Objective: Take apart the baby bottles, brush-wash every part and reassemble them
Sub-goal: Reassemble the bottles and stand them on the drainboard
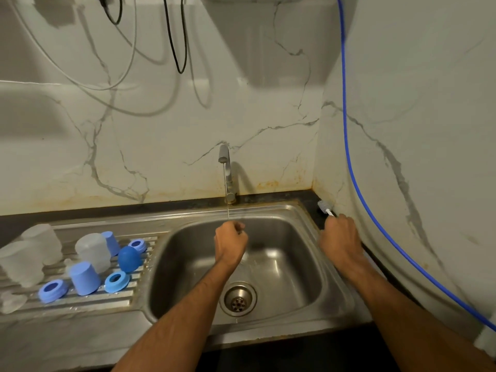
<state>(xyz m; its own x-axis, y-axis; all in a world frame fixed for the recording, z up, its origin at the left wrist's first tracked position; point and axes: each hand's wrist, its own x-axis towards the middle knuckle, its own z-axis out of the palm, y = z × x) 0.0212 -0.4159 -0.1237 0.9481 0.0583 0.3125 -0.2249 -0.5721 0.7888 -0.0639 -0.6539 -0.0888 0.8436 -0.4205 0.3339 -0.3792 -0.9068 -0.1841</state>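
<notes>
Baby bottle parts lie on the steel drainboard at the left: frosted bottle bodies, pale blue caps, blue screw rings and a dark blue dome. My left hand is curled into a fist over the sink basin, right under a thin stream from the tap; whether it holds something small is hidden. My right hand grips the white handle of a bottle brush, whose bristle head lies on the dark counter in the back right corner.
The drain sits in the basin's front middle. A blue hose runs down the right wall. Grey and black cables hang on the marble back wall. Clear teats lie at the drainboard's far left.
</notes>
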